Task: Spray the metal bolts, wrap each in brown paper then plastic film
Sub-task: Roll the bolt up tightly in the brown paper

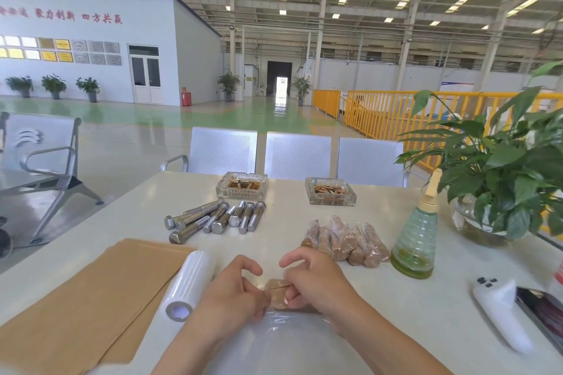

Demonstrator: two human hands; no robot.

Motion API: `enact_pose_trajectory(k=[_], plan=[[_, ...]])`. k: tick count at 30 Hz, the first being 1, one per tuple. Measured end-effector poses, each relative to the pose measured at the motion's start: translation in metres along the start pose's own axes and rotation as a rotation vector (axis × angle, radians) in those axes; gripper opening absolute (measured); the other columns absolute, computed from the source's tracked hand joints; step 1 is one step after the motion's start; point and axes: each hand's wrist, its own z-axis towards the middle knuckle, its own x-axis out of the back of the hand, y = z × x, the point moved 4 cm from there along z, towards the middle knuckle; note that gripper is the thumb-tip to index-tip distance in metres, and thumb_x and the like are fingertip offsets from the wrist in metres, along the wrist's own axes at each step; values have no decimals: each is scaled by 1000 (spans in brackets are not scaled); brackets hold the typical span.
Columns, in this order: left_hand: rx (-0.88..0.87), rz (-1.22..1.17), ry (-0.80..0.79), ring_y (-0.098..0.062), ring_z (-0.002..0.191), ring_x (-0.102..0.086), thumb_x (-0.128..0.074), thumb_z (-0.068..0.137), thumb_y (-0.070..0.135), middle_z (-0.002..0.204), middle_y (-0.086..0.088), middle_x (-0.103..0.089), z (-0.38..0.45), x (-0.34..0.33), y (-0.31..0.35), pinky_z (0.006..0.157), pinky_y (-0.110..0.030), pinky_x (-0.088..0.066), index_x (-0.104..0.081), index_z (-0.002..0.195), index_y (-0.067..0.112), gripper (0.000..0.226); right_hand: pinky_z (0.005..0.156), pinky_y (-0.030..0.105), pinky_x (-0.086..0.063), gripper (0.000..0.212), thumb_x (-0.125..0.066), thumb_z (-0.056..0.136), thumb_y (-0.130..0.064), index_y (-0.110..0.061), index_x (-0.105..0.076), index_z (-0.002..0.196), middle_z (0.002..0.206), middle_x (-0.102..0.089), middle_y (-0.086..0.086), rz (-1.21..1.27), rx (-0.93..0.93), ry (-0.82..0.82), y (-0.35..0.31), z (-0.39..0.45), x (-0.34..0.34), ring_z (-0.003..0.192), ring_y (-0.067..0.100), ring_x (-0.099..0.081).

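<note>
A bolt wrapped in brown paper lies on a sheet of clear plastic film near the table's front edge. My left hand pinches its left end and my right hand pinches its right end. Left of my hands lies the white film roll, resting partly on a stack of brown paper sheets. Several bare metal bolts lie in a pile further back. Several finished wrapped bolts lie to the right. A green spray bottle stands beside them.
Two glass ashtrays sit at the table's far edge. A potted plant in a glass bowl stands at the right. A white device and a phone lie at the front right. Metal chairs stand behind the table.
</note>
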Motion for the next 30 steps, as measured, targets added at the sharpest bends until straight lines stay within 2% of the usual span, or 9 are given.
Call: enact_pose_trajectory(k=[4,6,8,12,17,20,24,27,30], plan=[[-37,102,22,-21,62,-66,-64,67,12,62,-5,-70,-1,-1,4,81,-49,-60,-57,94,22,29,68,38,-64,31,-54,83,3,-20,-72,91,69,-66,2,-69,93,22,-1,-3,2,54,15,-65],[-60,151,33,-22,64,-68,-62,71,7,64,-6,-71,-2,-1,5,79,-49,-61,-63,83,27,23,60,24,-56,33,-56,80,1,-27,-73,86,76,-68,-3,-245,206,70,-2,-6,3,57,9,-62],[-71,180,38,-28,67,-70,-63,74,4,63,-5,-70,-1,-1,5,78,-46,-61,-69,77,32,28,63,17,-46,29,-60,82,-7,-31,-74,90,87,-66,-8,-531,366,134,-5,-10,3,72,3,-58],[-93,228,46,-15,61,-67,-65,80,4,65,-4,-72,1,-2,4,73,-34,-58,-74,82,34,31,83,26,-43,28,-61,92,-19,-34,-70,113,108,-61,-13,-860,536,79,-5,-15,-5,108,10,-50],[-148,335,84,-12,68,-69,-67,82,8,73,-4,-73,1,-5,4,64,-20,-53,-74,95,34,29,89,34,-45,36,-53,96,-14,-33,-63,126,114,-58,-7,-1022,598,8,-2,-20,-9,113,19,-51],[-185,400,103,0,60,-62,-68,88,17,72,1,-70,2,-8,1,55,-10,-42,-72,100,36,23,88,40,-47,38,-46,96,-15,-31,-58,128,112,-57,-3,-1036,576,-48,5,-25,-9,111,24,-55],[-172,413,59,-8,68,-67,-67,88,14,74,0,-74,2,-5,0,61,-15,-50,-70,102,38,29,86,39,-47,39,-44,96,-19,-32,-54,131,111,-62,-2,-1029,585,-58,11,-27,-10,108,24,-55],[-168,471,51,-6,65,-64,-63,88,13,75,1,-73,2,-4,0,55,-13,-47,-69,104,39,32,80,37,-46,40,-45,97,-29,-38,-51,136,103,-67,-3,-932,589,-44,10,-28,-9,101,24,-59],[-166,523,28,-2,57,-57,-59,88,13,66,5,-67,0,-6,-2,51,-13,-45,-72,100,35,29,84,38,-48,43,-44,101,-33,-45,-42,142,112,-68,-8,-887,598,-18,13,-33,-12,104,21,-58]])
